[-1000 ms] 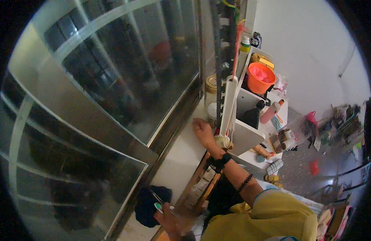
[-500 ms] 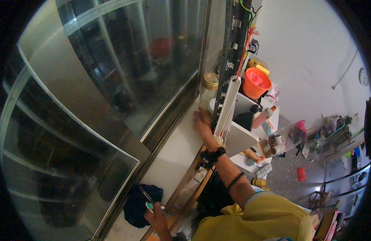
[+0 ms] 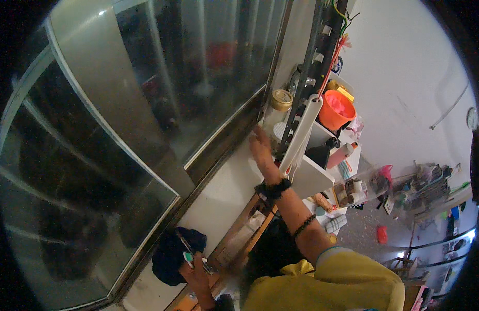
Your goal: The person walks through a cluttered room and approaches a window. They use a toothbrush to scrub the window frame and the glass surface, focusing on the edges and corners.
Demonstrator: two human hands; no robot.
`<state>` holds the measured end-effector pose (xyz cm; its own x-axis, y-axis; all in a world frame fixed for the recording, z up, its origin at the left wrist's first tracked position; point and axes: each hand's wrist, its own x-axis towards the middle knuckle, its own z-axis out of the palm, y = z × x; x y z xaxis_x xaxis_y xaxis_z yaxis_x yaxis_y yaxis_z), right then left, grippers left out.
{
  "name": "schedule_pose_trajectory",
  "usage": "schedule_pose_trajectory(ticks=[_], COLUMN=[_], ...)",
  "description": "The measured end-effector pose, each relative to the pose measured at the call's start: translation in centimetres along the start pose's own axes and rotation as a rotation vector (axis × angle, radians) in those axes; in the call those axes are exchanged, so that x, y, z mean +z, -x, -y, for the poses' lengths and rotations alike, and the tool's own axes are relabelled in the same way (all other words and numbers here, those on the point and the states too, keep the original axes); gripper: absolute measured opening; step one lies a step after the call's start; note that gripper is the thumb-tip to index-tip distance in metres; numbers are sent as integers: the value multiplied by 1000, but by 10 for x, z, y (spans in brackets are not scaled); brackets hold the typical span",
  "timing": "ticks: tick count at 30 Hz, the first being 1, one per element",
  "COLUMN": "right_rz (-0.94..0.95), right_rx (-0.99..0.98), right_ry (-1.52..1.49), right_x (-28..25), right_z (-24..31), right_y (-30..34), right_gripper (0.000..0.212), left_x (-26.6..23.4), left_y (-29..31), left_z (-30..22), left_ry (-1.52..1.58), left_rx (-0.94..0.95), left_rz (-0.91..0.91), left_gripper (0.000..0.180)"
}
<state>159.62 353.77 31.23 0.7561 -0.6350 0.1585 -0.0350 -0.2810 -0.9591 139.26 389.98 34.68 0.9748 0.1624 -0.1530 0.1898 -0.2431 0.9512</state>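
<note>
My left hand (image 3: 197,274) is closed round a slim metallic tool (image 3: 183,240) with a green-and-white part; its exact kind is unclear. Beneath that tool lies a bunched dark blue cloth (image 3: 164,262) on the white sill (image 3: 219,199). Farther up the same sill, my right hand (image 3: 260,149) has its fingers stretched out towards the window frame. They are close beside a clear glass jar (image 3: 273,115) with a gold lid; whether they touch it cannot be made out.
Sliding glass panes (image 3: 203,103) in a metal frame run along the left. A dark upright rail (image 3: 308,78) with loose wires stands by the jar. Right of it are an orange bucket (image 3: 333,120), a white bin (image 3: 312,176) and a pink bottle (image 3: 339,155).
My right hand has slid a little farther up the sill, its fingertips now nearer the window frame. My left hand keeps hold of the tool over the cloth. The whole view has shifted slightly.
</note>
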Motion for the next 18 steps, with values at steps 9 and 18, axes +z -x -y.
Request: schedule_pose_trajectory(ticks=[9, 18], right_rz=[-122, -197], right_rx=[151, 229], right_ry=[172, 157], right_x=[-17, -15], right_z=[40, 64], right_y=[-29, -18], right_gripper=[54, 53], left_x=[10, 12], left_y=[-6, -6], left_z=[-9, -12], left_ry=[-40, 3], left_rx=[203, 158], left_rz=[-32, -14], left_gripper=[21, 26])
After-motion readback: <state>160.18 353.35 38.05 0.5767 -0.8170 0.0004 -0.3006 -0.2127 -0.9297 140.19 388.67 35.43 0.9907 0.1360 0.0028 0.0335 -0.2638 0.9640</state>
